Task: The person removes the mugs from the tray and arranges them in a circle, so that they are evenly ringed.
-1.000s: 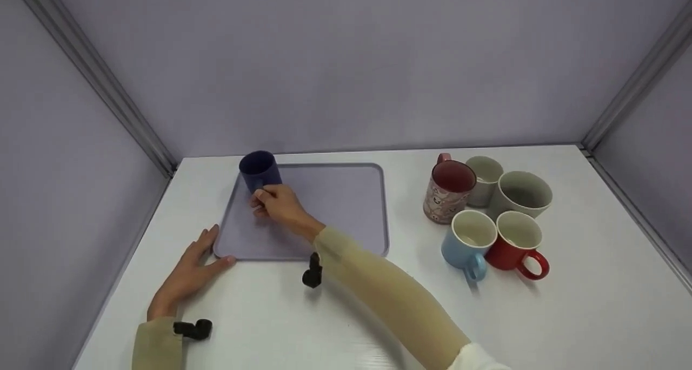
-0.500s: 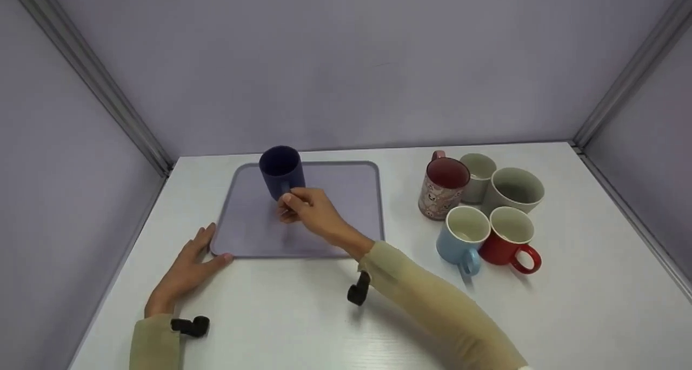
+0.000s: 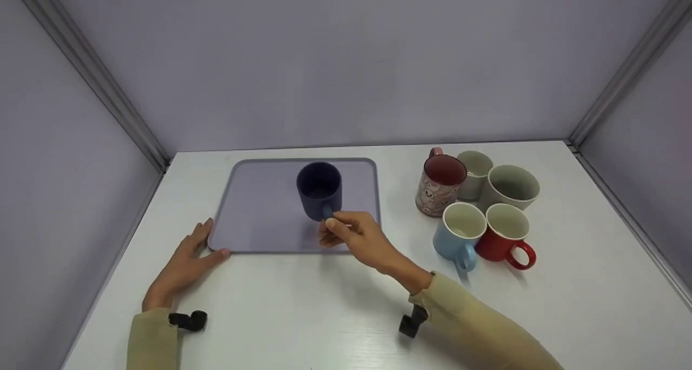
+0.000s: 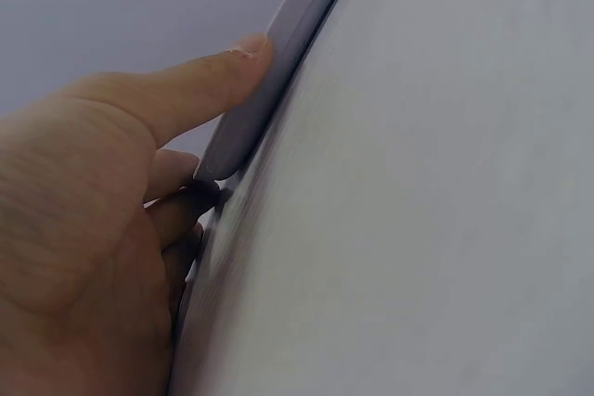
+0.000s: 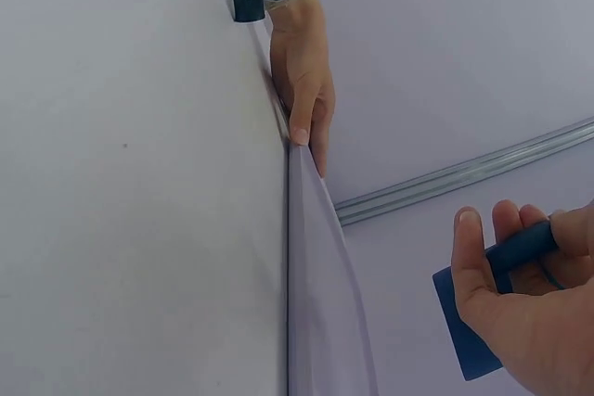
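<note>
My right hand pinches the handle of a dark blue mug between thumb and fingers. The mug is upright with its mouth up, above the right half of a pale purple tray; the right wrist view shows the mug raised off the tray. At the tray's near left corner rests my left hand, fingers stretched along the left side and thumb on the front edge. The left wrist view has that thumb pressed against the tray's rim, with the other fingers partly hidden behind the corner.
To the right stand several mugs close together: a pink patterned one, a light blue one, a red one and two pale ones, one of them large. The white table is bordered by grey walls.
My right hand has carried the dark blue mug from the tray's left side rightward and toward me. The left hand stays at the tray corner.
</note>
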Motion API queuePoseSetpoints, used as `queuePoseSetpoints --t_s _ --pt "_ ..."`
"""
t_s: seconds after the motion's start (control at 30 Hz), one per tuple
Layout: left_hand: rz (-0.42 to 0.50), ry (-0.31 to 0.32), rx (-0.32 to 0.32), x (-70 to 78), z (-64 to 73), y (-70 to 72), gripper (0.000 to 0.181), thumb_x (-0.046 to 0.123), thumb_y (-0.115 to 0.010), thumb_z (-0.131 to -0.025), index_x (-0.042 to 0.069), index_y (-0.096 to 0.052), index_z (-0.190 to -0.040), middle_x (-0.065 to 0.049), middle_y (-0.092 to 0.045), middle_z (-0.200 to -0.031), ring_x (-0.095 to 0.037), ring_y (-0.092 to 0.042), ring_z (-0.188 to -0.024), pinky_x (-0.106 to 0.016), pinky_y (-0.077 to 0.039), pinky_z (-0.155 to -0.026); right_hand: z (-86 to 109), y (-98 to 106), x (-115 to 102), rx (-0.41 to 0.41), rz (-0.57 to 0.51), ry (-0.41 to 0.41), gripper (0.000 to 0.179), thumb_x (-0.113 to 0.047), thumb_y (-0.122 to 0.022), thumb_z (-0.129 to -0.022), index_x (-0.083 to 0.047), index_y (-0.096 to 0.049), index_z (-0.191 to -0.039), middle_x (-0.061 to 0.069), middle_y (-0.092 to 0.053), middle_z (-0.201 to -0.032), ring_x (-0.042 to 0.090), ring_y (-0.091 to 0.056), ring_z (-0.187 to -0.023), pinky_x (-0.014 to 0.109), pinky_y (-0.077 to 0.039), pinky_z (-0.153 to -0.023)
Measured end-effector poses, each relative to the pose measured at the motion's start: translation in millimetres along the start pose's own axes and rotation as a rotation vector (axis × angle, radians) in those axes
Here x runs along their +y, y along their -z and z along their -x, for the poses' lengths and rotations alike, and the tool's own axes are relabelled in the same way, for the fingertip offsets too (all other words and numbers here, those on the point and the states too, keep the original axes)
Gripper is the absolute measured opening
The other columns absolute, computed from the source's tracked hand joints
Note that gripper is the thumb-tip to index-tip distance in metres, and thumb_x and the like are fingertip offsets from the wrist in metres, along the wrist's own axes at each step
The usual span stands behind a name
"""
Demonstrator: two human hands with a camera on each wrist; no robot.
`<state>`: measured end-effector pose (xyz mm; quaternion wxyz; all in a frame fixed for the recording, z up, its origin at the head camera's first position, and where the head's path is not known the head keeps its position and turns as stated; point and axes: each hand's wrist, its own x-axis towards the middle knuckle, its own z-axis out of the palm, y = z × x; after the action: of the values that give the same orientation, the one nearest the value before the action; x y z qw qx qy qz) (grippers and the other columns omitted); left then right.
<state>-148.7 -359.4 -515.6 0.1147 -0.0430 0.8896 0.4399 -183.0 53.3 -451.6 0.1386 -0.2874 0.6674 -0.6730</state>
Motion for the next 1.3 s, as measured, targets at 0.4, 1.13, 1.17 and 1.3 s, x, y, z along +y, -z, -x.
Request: queuePoseSetpoints --t_s 0.4,1.13,1.17,1.3 --pt "-0.005 -0.021 0.014 -1.2 -1.8 1.1 0.103 0.055 -0.073 -0.099 0.022 -0.010 -0.173 -0.018 0.007 -0.179 -0.053 0.020 -0.161 -0.078 0.009 -0.125 47.0 39.9 4.8 0.079 -0.038 -0.041 0.032 -0.015 -0.055 -0.113 0.013 -0.070 -0.115 0.019 -0.074 -0.108 0.024 -0.077 -0.098 0.039 -0.066 -0.093" --pt "0.011 0.015 -0.001 -0.5 -1.4 0.6 0.104 0.058 -0.073 -0.098 0.028 -0.008 -0.173 -0.014 0.009 -0.180 -0.050 0.020 -0.162 -0.078 0.011 -0.125 82.1 79.1 23.6 0.163 -0.102 -0.106 0.036 -0.011 -0.056 -0.112 0.023 -0.065 -0.121 0.034 -0.071 -0.117 0.024 -0.079 -0.104 0.040 -0.064 -0.099" --pt "0.007 0.009 0.001 -1.1 -1.6 0.7 0.104 0.057 -0.073 -0.098 0.027 -0.008 -0.173 -0.014 0.008 -0.180 -0.050 0.020 -0.162 -0.078 0.010 -0.125 82.6 79.2 24.5 0.172 -0.107 -0.109 0.036 -0.010 -0.056 -0.112 0.023 -0.064 -0.122 0.035 -0.070 -0.118 0.024 -0.079 -0.104 0.040 -0.064 -0.099" --pt "-0.013 -0.017 0.011 -2.9 -2.2 0.7 0.103 0.055 -0.073 -0.099 0.023 -0.009 -0.173 -0.017 0.007 -0.180 -0.052 0.018 -0.161 -0.077 0.008 -0.126 83.9 79.0 29.0 0.205 -0.128 -0.104 0.036 -0.008 -0.057 -0.111 0.026 -0.062 -0.123 0.030 -0.072 -0.116 0.024 -0.079 -0.103 0.040 -0.064 -0.099"
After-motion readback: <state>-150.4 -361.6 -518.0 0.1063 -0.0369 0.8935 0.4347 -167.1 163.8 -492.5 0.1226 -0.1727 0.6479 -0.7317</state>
